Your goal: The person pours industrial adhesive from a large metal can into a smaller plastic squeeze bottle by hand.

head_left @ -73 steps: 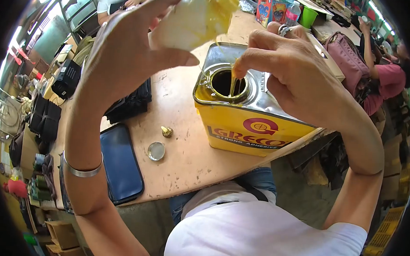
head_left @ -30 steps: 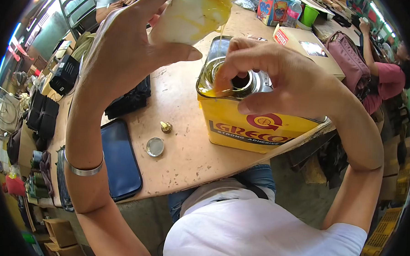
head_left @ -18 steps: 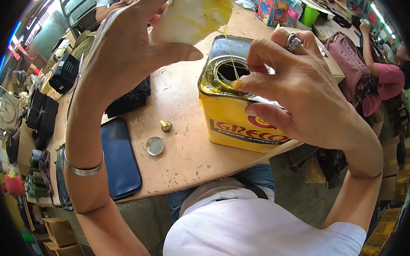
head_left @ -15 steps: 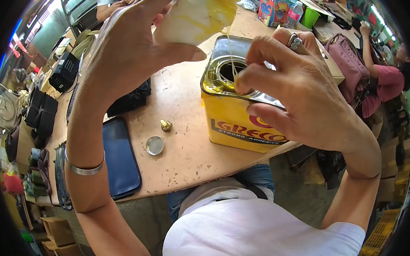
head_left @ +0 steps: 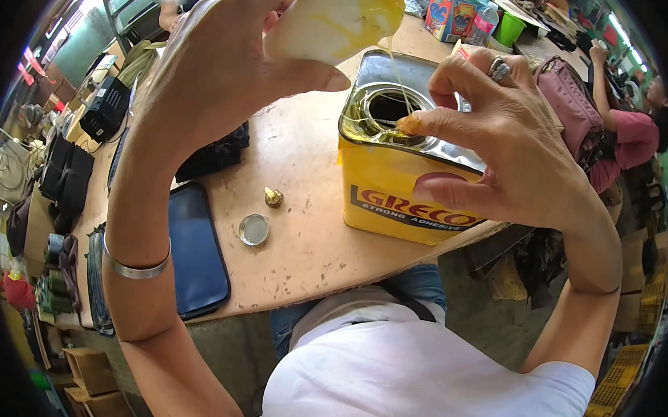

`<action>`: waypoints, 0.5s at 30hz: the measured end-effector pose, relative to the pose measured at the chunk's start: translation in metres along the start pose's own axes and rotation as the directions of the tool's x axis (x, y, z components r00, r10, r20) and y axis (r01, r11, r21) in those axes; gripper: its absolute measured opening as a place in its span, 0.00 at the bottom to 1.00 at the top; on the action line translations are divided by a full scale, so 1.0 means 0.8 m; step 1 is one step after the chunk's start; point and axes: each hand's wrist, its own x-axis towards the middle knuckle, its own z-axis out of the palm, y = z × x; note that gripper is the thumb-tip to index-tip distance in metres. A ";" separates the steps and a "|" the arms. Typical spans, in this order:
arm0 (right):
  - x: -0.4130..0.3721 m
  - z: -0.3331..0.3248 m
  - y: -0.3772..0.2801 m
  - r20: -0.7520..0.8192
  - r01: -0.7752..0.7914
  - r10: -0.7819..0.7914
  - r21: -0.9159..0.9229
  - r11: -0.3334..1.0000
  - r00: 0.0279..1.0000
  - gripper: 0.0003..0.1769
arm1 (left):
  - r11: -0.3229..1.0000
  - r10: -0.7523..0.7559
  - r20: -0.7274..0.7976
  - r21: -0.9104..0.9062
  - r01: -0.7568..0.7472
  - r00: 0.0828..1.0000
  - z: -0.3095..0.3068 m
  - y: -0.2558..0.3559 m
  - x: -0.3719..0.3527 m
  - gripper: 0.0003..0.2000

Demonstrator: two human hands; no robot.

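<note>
My left hand (head_left: 228, 62) is closed around a white plastic container (head_left: 323, 25) smeared with yellow glue, held above and left of a can's mouth. The container's top runs out of view. A thin glue strand (head_left: 399, 73) hangs from it toward the can and my right fingertip. The yellow adhesive can (head_left: 357, 183) stands on the table with its round opening uncovered and glue around the rim. My right hand (head_left: 512, 134) is over the can, thumb and index finger apart, the index tip coated with glue at the opening's edge. No object shows between its fingers.
On the table (head_left: 295, 251) lie a round metal cap (head_left: 253, 230), a small glue-coated nozzle-like piece (head_left: 272, 198), dark blue flat panels (head_left: 196, 255) and black material (head_left: 217, 155). A pink bag (head_left: 570, 99) is at right, near a person in a pink shirt (head_left: 628, 139).
Both hands and the container have shifted slightly right. My right index finger has straightened, and the glue strand now slants toward its tip.
</note>
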 end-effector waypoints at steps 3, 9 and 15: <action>0.005 -0.017 -0.008 0.007 0.019 -0.019 -0.067 0.998 1.000 0.26 | 1.000 -0.017 0.046 -0.024 0.019 0.999 0.004 -0.027 0.007 0.34; 0.003 0.034 -0.053 -0.125 0.067 -0.156 -0.529 0.846 0.980 0.28 | 0.987 0.030 0.045 -0.158 -0.022 0.999 0.003 -0.027 0.009 0.35; 0.004 0.070 -0.064 0.045 0.252 -0.332 -0.750 0.612 0.942 0.13 | 0.992 -0.018 0.030 0.126 0.014 0.999 -0.011 0.013 0.001 0.34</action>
